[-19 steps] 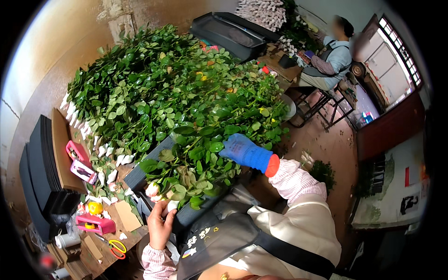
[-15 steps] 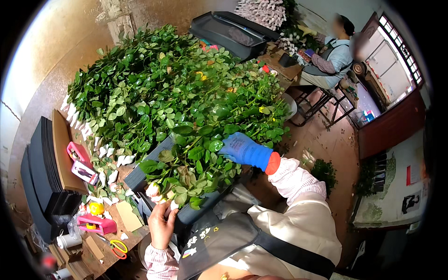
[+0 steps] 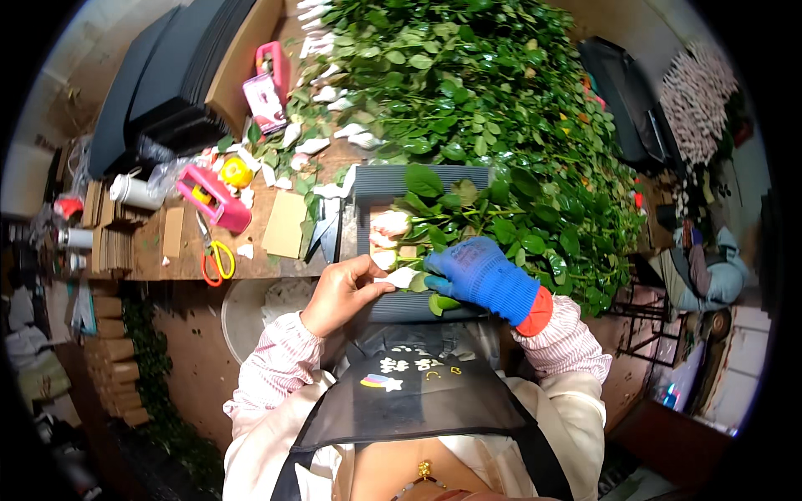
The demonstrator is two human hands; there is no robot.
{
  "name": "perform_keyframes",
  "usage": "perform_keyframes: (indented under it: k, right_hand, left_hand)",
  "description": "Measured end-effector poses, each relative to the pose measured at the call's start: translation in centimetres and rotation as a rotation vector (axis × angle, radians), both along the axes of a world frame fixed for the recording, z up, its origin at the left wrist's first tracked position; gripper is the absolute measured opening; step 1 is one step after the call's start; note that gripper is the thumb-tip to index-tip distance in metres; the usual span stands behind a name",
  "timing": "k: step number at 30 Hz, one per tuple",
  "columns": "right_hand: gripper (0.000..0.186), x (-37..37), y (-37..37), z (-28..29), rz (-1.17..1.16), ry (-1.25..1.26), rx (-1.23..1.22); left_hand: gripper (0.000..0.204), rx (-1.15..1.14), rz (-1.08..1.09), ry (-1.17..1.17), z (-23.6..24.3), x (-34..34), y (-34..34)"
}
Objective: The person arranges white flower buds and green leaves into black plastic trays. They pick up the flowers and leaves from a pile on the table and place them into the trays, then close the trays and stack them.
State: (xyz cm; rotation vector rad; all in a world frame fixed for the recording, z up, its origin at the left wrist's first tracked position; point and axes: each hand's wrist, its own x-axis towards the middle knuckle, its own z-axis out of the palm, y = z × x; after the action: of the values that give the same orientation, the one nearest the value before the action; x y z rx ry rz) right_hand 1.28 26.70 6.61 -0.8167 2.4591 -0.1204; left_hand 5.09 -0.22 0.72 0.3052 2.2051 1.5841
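A pale rose (image 3: 401, 278) lies across the near side of a dark corrugated sheet (image 3: 430, 177) in front of me. My bare left hand (image 3: 344, 294) pinches its head between thumb and fingers. My right hand (image 3: 482, 279), in a blue knit glove with a red cuff, closes round the stem just behind the head; the glove hides part of that grip. Beyond my hands, a few pink-white roses (image 3: 390, 223) rest on the sheet with heads to the left, their leafy stems pointing right.
A large heap of leafy rose stems (image 3: 476, 83) covers the far table. Left on the wooden table (image 3: 276, 159) are yellow-handled scissors (image 3: 217, 260), a pink tape dispenser (image 3: 215, 198), a card piece (image 3: 286, 224) and stacked dark sheets (image 3: 188, 71). A seated person (image 3: 710, 275) is at right.
My view has swung round, so the table now sits squarely ahead. My right hand has come from the leafy stems to close beside my left hand at the rose head.
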Motion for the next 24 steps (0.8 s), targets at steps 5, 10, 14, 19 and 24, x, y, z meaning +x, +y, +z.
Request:
perform_keyframes:
  k: [5, 10, 14, 19, 24]
  right_hand:
    - [0.031, -1.4, -1.9, -0.8, 0.134, -0.087, 0.111]
    - [0.030, -2.3, -3.7, -1.7, 0.197, -0.138, 0.168]
    - [0.027, -2.9, -4.1, -2.1, 0.225, -0.165, 0.188]
    - [0.021, -2.4, -4.3, -2.6, 0.282, -0.133, 0.211]
    - [0.014, -2.4, -5.5, -3.6, 0.413, -0.059, 0.271]
  left_hand:
    - [0.013, 0.148, 0.110, -0.088, -2.0, -0.2, -0.9]
    - [0.012, 0.112, 0.100, -0.118, -4.1, 0.2, -2.2]
    - [0.013, 0.165, 0.184, -0.095, -3.6, 0.7, -3.8]
    - [0.016, -0.705, 0.138, 0.193, 1.0, 1.4, -12.7]
    - [0.039, -0.601, 0.116, 0.356, -0.4, 0.8, -10.5]
